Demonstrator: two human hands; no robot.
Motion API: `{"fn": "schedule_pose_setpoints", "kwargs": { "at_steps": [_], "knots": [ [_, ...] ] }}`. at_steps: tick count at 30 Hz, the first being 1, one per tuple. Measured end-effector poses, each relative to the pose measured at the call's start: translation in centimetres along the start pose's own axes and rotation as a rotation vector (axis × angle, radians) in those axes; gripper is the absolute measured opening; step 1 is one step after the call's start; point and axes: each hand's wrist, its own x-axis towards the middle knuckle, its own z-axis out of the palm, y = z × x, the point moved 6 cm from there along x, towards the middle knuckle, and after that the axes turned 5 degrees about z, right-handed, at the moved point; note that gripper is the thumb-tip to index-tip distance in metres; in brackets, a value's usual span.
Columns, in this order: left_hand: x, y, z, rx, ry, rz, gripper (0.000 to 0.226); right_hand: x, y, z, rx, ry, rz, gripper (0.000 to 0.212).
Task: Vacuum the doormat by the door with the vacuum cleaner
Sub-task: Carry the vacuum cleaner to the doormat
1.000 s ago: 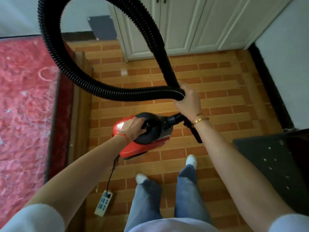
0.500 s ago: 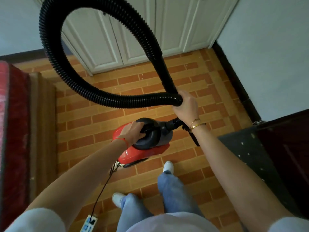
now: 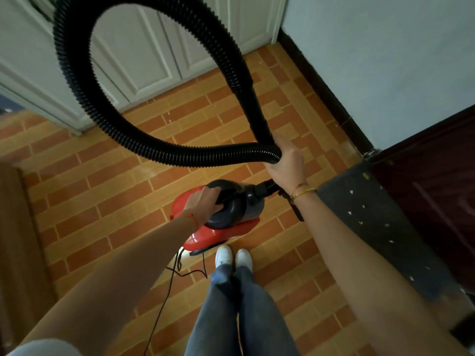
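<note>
Over the last second the view has been swung right: the red bedspread is gone and the dark doormat (image 3: 385,227), flecked with pale crumbs, is now seen along the floor's right edge by the brown door (image 3: 442,181). The red vacuum cleaner (image 3: 221,217) is gripped by the left hand (image 3: 203,204); the looped hose (image 3: 144,142) is clutched by the right hand (image 3: 285,160). The nozzle appears not yet aimed at the mat.

A home entryway: brick-patterned floor tiles (image 3: 108,201), white panelled cupboard doors (image 3: 144,55) at the far side, a dark doormat (image 3: 372,227) by a dark door (image 3: 437,176) at right.
</note>
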Motion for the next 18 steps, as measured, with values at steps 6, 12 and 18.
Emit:
{"fn": "schedule_pose_setpoints", "kwargs": {
  "at_steps": [6,12,18],
  "knots": [
    [7.5,0.4,6.2,0.057,-0.068,0.042,0.036,1.4,8.9,2.9,-0.002,-0.008,0.089,0.058],
    [14.8,-0.4,13.0,0.1,-0.114,0.068,0.037,2.6,18.0,7.6,-0.04,-0.003,0.137,0.068],
    [20.9,-3.2,19.9,0.128,-0.183,0.053,0.037,3.4,25.6,13.7,0.005,0.012,0.17,0.062]
  ]
}}
